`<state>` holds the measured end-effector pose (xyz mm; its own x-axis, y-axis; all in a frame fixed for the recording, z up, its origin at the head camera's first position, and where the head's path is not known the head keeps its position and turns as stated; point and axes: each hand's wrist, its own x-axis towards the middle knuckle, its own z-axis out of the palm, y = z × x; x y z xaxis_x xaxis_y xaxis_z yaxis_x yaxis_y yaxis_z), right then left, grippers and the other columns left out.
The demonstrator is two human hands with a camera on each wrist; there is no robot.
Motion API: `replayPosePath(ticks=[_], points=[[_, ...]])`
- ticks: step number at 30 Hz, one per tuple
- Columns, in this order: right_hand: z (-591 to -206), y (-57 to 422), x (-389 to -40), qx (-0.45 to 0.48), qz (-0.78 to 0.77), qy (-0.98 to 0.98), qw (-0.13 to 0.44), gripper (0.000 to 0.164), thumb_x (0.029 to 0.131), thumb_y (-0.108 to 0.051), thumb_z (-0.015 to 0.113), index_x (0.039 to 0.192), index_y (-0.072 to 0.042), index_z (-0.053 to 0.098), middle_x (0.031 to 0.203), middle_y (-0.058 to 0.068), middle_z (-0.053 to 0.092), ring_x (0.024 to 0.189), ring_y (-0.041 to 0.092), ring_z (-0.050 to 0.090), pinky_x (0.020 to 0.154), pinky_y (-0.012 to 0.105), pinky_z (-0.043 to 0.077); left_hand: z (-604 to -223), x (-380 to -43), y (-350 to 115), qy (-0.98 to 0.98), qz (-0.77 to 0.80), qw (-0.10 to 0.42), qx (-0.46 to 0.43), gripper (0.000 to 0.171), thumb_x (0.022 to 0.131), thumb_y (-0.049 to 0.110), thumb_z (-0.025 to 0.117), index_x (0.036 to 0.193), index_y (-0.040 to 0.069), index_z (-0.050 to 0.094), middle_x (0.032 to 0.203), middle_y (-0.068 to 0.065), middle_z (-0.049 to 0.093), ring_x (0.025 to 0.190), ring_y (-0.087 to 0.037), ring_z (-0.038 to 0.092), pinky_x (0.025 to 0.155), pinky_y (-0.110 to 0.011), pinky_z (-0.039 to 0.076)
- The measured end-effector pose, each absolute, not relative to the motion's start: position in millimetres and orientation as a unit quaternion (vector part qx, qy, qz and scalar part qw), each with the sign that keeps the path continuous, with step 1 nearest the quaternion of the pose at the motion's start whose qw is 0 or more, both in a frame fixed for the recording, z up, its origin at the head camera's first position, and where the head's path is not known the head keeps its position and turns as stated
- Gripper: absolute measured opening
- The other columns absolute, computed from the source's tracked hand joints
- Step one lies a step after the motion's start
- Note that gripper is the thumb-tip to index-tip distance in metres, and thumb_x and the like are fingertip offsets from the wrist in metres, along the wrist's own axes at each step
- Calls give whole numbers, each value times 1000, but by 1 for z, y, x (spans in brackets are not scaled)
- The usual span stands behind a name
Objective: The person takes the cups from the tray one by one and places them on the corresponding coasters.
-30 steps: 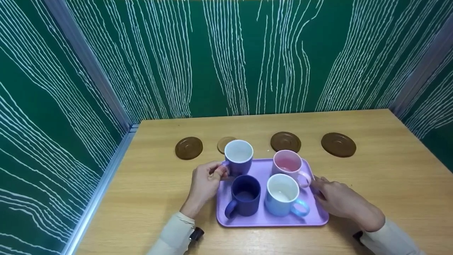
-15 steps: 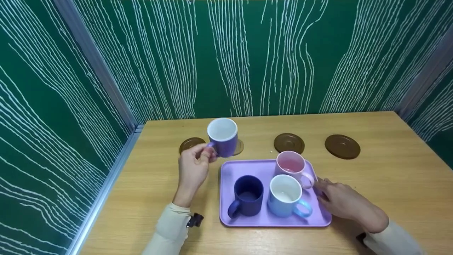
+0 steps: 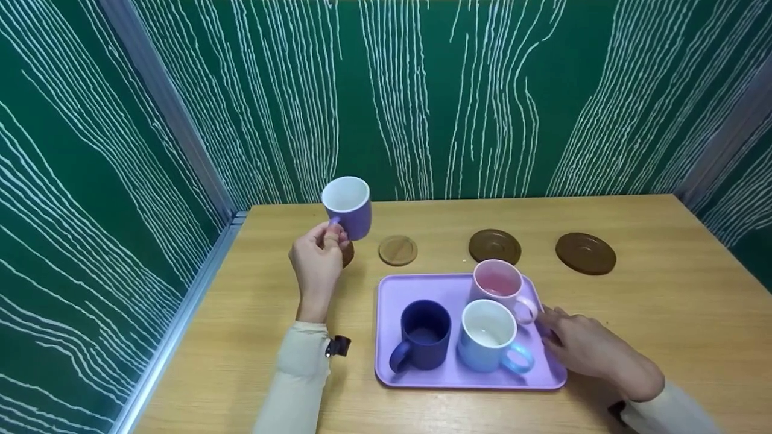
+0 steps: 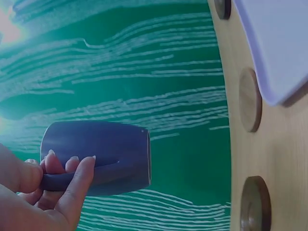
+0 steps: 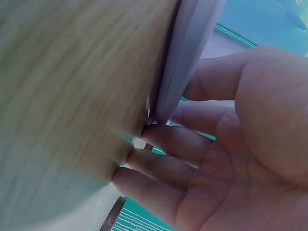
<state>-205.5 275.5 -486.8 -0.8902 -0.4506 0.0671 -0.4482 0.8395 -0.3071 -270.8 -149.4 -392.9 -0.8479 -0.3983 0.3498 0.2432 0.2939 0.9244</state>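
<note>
My left hand point(image 3: 318, 259) pinches the handle of a purple mug point(image 3: 354, 218) with a white inside, held up above the table's far left. In the left wrist view, thumb and fingers close round that handle. On the lilac tray point(image 3: 443, 381) stand a dark blue mug point(image 3: 431, 346), a light blue mug point(image 3: 479, 352) with a white inside, and a pink mug point(image 3: 494, 283). My right hand point(image 3: 594, 349) holds the tray's right edge. Its thumb lies against the rim in the right wrist view, while several fingertips touch the table; part of the grip is hidden.
Along the back lie a pale wooden coaster point(image 3: 398, 250) and two dark brown coasters, one mid-right point(image 3: 494, 244) and one far right point(image 3: 585, 253). Another brown coaster point(image 4: 255, 204) is mostly hidden behind my left hand in the head view. A green patterned wall point(image 3: 386, 120) borders the table.
My left hand has lifted the purple mug off the tray's back left corner and carried it up, left and away from me. The right hand stays at the tray's edge.
</note>
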Motion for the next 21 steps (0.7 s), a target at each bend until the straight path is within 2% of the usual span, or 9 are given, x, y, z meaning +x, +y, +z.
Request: replayPosePath(ticks=[5, 9, 15, 21], points=[[-487, 275, -206, -229, -164, 959, -1, 41, 95, -11, 69, 135, -2, 65, 142, 31, 57, 124, 58, 57, 100, 69, 46, -401, -283, -160, -752, -583, 297, 76, 16, 101, 11, 67, 99, 0, 79, 86, -11, 75, 81, -21, 75, 78, -30, 63], [-488, 274, -206, -238, -158, 958, -16, 39, 94, -10, 69, 132, -3, 67, 141, 30, 59, 123, 56, 59, 100, 69, 47, -410, -291, -169, -753, -573, 309, 97, 16, 101, 12, 67, 95, 3, 78, 85, -9, 74, 82, -19, 74, 79, -30, 62], [-487, 274, -205, -236, -159, 959, -10, 41, 94, -11, 70, 134, -3, 66, 141, 31, 58, 123, 57, 58, 101, 69, 46, -430, -302, -180, -753, -561, 320, 123, 20, 101, 12, 66, 87, 3, 77, 81, -8, 74, 79, -19, 72, 72, -25, 59], [-486, 275, -205, -228, -164, 960, -4, 38, 95, -12, 69, 132, -3, 67, 141, 31, 57, 124, 57, 57, 102, 69, 45, -445, -312, -187, -752, -564, 311, 138, 20, 101, 11, 66, 86, 2, 77, 82, -9, 75, 77, -19, 72, 69, -20, 58]])
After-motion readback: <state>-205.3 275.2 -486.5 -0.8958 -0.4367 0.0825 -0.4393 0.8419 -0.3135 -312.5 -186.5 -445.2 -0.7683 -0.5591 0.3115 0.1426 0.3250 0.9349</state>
